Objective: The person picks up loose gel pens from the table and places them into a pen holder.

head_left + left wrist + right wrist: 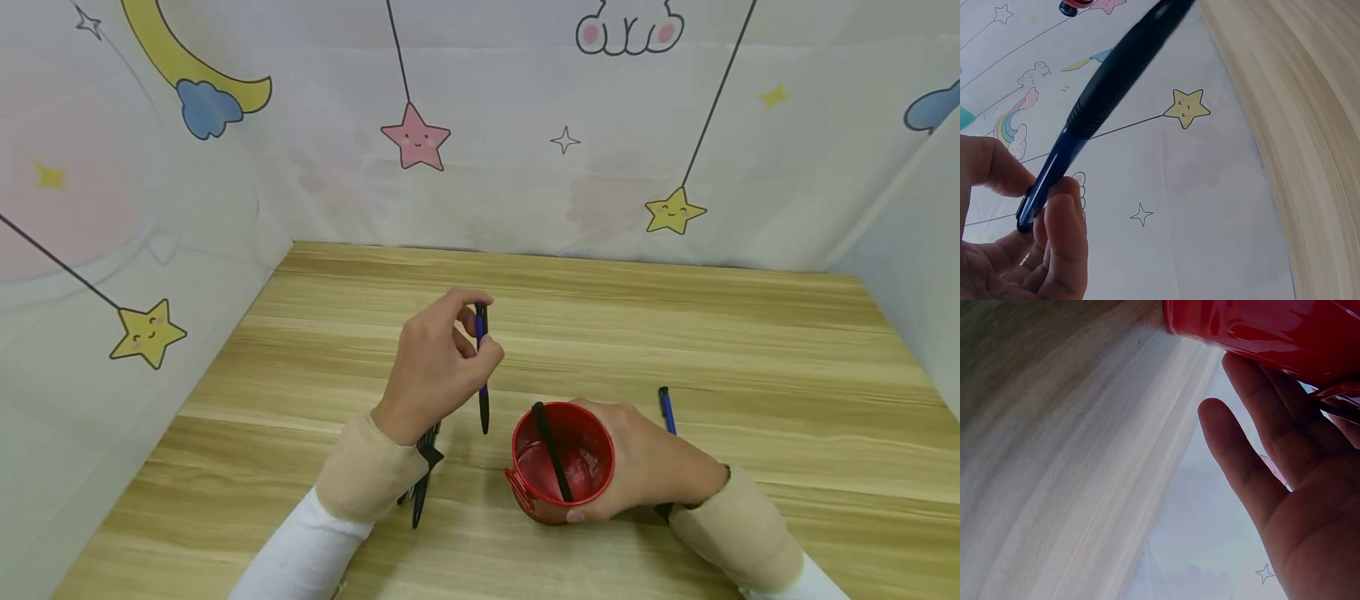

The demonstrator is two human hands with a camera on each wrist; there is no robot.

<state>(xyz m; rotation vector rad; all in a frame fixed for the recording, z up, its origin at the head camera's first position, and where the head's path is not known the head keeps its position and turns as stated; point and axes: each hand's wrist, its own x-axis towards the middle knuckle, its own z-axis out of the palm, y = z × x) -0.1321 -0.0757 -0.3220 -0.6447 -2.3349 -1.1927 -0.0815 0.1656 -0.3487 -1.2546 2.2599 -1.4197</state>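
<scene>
My left hand [442,354] pinches a blue pen [482,333] with a black grip between thumb and fingers. The pen hangs nearly upright, tip down, left of and beyond a red bucket [521,492]; in the left wrist view, the same blue pen [1063,156] slants up from the fingertips. Wrapped around the bucket's right side is my right hand [637,454], its thumb near the front rim. Inside the bucket leans a black pen [551,450], its top end resting at the rim. From the right wrist, the red bucket [1260,331] shows above the spread fingers.
Several dark pens [422,492] lie on the wooden table [360,333] beside the left wrist, partly covered by it. Another blue pen [667,408] lies beyond the right wrist, partly hidden. A printed cloth wall [510,200] borders the table's back and sides.
</scene>
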